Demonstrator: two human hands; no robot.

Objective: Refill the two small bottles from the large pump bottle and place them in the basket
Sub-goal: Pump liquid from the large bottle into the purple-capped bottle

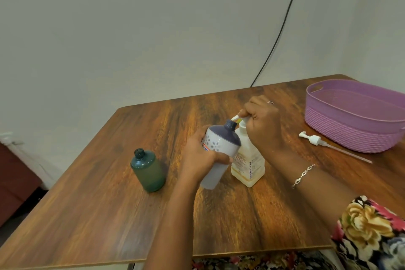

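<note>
Pump nozzle meets mouth of tilted small bottle; your left grip wraps its body, right grip curled over pump head.

White bottle held to pump spout.
Left hand grips white bottle, tilted, its open neck just under the spout of the pump bottle; right hand curled over the pump head. Pump bottle upright on table, just beside white bottle. Green bottle, uncapped, upright, stands apart to the left. Loose pump lies on table close before purple basket at far right.
</note>
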